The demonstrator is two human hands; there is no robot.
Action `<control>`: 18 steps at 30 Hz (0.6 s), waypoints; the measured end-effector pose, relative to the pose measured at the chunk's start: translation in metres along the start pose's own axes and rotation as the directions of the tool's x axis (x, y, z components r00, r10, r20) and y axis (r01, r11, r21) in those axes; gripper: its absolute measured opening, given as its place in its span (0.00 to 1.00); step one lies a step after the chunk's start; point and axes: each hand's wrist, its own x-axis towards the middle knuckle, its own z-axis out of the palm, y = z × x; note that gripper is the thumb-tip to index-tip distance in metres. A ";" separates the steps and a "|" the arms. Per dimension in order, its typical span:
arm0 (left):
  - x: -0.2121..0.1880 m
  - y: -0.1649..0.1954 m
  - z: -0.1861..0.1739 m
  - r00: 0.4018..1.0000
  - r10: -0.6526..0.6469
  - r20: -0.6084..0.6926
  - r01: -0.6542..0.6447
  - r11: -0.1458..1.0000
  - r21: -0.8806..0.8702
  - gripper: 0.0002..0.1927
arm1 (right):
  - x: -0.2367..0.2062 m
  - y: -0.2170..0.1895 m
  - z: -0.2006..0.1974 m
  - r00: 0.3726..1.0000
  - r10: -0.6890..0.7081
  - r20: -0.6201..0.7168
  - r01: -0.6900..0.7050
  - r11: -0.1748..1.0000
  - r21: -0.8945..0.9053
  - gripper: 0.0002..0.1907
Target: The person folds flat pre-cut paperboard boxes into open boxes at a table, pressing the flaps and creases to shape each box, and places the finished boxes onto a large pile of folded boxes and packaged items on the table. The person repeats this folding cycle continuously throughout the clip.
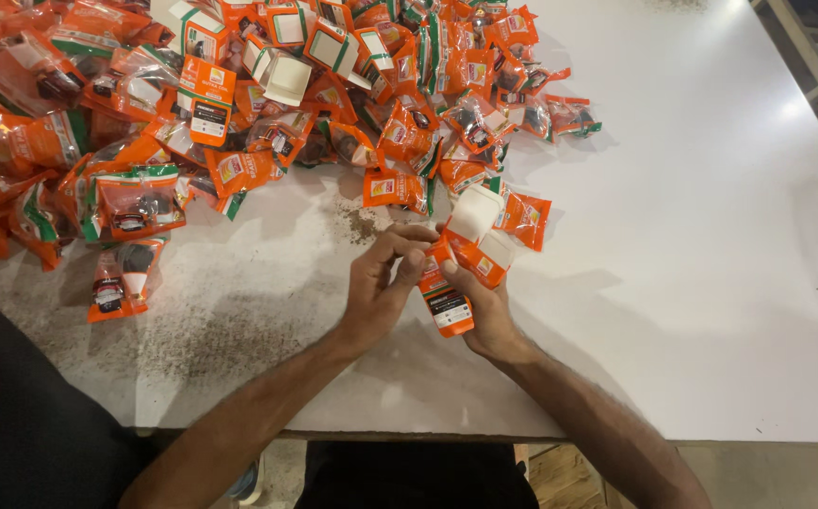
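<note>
— Orange carton (453,273): where is it?
— Clamped between your fingers; left hand (378,287) pinches its top, right hand (486,306) wraps beneath (flaps open above your fingertips), pouches (136,203) beyond.

Orange packaging spread over a white table.

The small carton (453,273), held over the white table (692,236), is bright orange with white inner flaps and a panel of black and white near its lower end. Up and to the left of the carton, the heap of pouches (145,123) is orange with green edges, white patches and clear windows showing dark contents. Above the carton, at the far side of the heap, the open boxes (286,57) are orange outside, white inside, with green trim. Just left of the carton, the table carries a speckled brown-grey dusting (239,320).
</note>
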 end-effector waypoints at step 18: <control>0.030 0.051 -0.018 0.904 0.427 -0.002 -0.330 0.704 0.629 0.30 | -0.003 0.002 -0.002 0.931 -0.328 0.159 0.364 0.810 -0.460 0.33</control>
